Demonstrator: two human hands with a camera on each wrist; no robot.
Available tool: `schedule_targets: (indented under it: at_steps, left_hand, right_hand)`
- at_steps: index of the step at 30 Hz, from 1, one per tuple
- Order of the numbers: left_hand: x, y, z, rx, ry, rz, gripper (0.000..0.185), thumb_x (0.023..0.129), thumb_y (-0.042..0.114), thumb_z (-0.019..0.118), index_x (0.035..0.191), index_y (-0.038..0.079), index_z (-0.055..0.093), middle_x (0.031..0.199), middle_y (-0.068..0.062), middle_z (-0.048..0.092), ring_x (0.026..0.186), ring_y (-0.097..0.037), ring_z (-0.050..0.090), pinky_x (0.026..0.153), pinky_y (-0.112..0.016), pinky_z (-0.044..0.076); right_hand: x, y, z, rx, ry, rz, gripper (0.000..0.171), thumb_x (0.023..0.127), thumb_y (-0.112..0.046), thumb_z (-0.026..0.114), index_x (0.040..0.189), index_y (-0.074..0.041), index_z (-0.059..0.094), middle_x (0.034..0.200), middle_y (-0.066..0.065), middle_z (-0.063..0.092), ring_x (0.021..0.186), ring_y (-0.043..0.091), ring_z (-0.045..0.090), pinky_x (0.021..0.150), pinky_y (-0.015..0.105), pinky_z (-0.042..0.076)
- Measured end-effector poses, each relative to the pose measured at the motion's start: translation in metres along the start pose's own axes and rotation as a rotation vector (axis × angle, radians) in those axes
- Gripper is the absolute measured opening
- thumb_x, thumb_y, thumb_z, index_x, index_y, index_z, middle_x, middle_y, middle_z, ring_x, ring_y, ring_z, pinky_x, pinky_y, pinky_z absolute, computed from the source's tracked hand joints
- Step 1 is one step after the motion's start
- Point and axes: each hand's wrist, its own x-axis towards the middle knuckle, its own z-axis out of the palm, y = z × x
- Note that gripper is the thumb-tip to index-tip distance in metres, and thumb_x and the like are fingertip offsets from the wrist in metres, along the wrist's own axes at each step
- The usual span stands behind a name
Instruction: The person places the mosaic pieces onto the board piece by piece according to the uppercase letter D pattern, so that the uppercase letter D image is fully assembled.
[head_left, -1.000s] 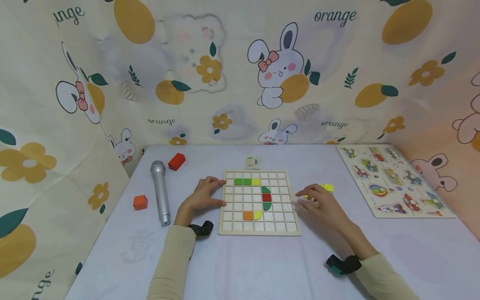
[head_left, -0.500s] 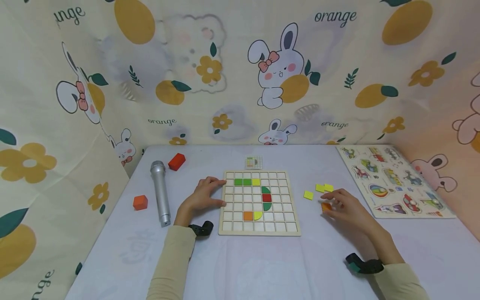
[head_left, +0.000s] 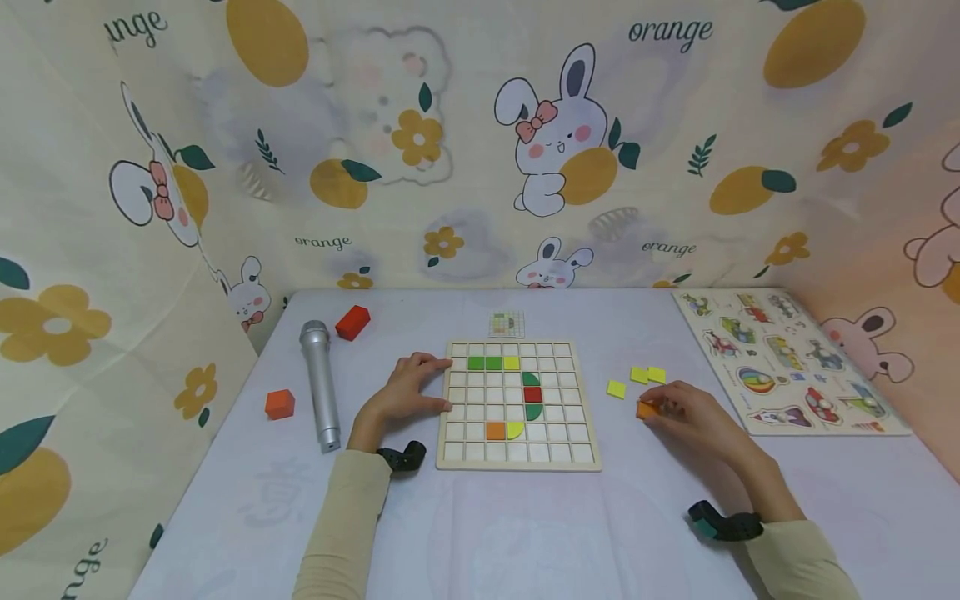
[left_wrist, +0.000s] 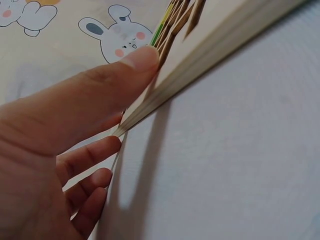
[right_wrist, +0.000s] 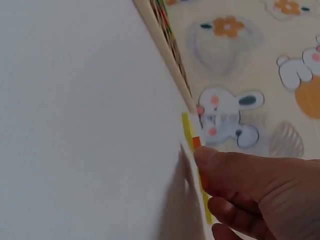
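- My right hand (head_left: 693, 417) pinches a small orange tile (head_left: 647, 409) between thumb and fingertips, low on the table (head_left: 525, 533) to the right of the grid board (head_left: 517, 405).
- The orange tile looks like a flat, bright square; only its left part shows past my fingers, so its full outline is hidden.
- From the right wrist, the orange tile (right_wrist: 196, 142) is only a thin sliver above my thumb, with a yellow tile (right_wrist: 186, 125) edge-on beside it.
- Three yellow tiles (head_left: 637, 380) lie loose on the table just behind my right hand, apart from the board.
- My left hand (head_left: 405, 392) rests against the board's left edge, fingers relaxed and fairly straight, thumb (left_wrist: 107, 82) pressed to the board's side; it grips nothing.
- The board carries green, yellow, red and orange pieces in its cells; the wrist views show it only as a blurred wooden edge.
- A small pattern card (head_left: 507, 323) lies behind the board, too small to read.
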Motion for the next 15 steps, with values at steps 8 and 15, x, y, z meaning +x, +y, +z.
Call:
schedule_targets:
  at_steps: [8, 15]
  left_hand:
    - [-0.001, 0.000, 0.000, 0.009, -0.002, -0.011, 0.074, 0.073, 0.035, 0.078, 0.138, 0.023, 0.046, 0.137, -0.006, 0.038, 0.126, -0.026, 0.027, 0.103, -0.049, 0.030]
    - [0.001, -0.001, 0.001, 0.011, 0.000, -0.005, 0.074, 0.073, 0.035, 0.078, 0.138, 0.023, 0.046, 0.137, -0.006, 0.038, 0.126, -0.027, 0.027, 0.102, -0.050, 0.031]
  right_hand:
    - [0.027, -0.038, 0.023, 0.060, 0.081, -0.140, 0.022, 0.076, -0.010, 0.076, 0.096, -0.013, 0.068, 0.092, -0.005, 0.063, 0.081, 0.011, 0.050, 0.068, 0.026, 0.046]
    - [0.045, -0.085, 0.054, 0.139, 0.069, -0.243, 0.022, 0.077, -0.013, 0.076, 0.097, -0.014, 0.068, 0.097, -0.005, 0.060, 0.083, 0.014, 0.051, 0.068, 0.026, 0.047]
